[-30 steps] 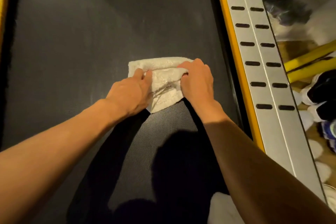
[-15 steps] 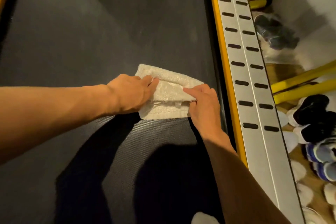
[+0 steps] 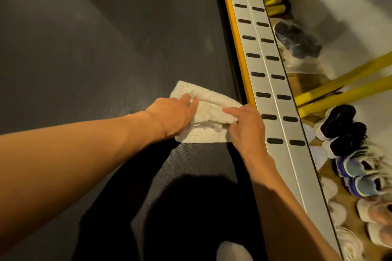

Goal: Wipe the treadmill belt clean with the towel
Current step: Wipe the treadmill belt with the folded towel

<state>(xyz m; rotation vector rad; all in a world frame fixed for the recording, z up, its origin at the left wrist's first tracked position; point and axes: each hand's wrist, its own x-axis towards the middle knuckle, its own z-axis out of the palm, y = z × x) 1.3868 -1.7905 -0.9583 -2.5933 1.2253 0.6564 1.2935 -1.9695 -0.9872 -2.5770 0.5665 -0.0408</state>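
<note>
A folded white towel [image 3: 210, 110] lies on the dark treadmill belt [image 3: 106, 48], close to the belt's right edge. My left hand [image 3: 171, 116] presses down on the towel's left part with its fingers laid on top. My right hand [image 3: 246, 129] pinches the towel's right end, index finger stretched over the cloth and the other fingers curled. The towel's lower right corner is hidden under my right hand.
A yellow strip [image 3: 237, 48] and a silver slotted side rail [image 3: 267, 65] run along the belt's right side. Beyond the rail are yellow bars [image 3: 343, 87] and several shoes [image 3: 343, 129] on the floor. A white shape [image 3: 233, 252] shows at the bottom edge.
Both hands have slid the towel to the right across the belt, from near the middle to beside the yellow strip. My right hand has shifted to the towel's right end.
</note>
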